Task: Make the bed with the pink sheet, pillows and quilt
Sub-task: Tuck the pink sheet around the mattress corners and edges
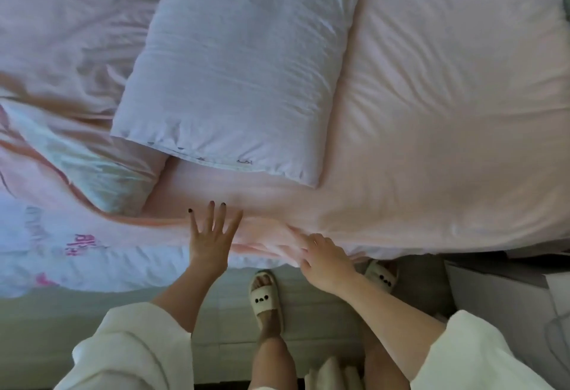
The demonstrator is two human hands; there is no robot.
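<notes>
My left hand (211, 237) lies flat with the fingers spread wide and straight, palm down on the pink sheet (447, 106) at the near edge of the bed. It holds nothing. Fingertips point away from me, toward the pillow (234, 69).

My right hand (320, 258) sits just to the right of the left, at the same near edge. Its fingers are bent into a bunched fold of the pink sheet; the fold rises between the two hands. I cannot tell for certain whether the thumb closes under the cloth, but the fingers look curled on it.

The pillow, pale and wrinkled, lies lengthwise on the sheet, its near end just beyond my left fingertips, not touching them.

The quilt (64, 87) is heaped on the left side of the bed, pink on its upper face, with a pale patterned underside turned up near the pillow's near-left corner. A white part with pink print hangs over the near edge at far left.

Right half of the sheet: smooth, open surface out to the far-right edge.

Near side: I stand at the bed edge in white slippers (265, 297). A white box (505, 288) stands on the floor at my right, close to the bed corner.
</notes>
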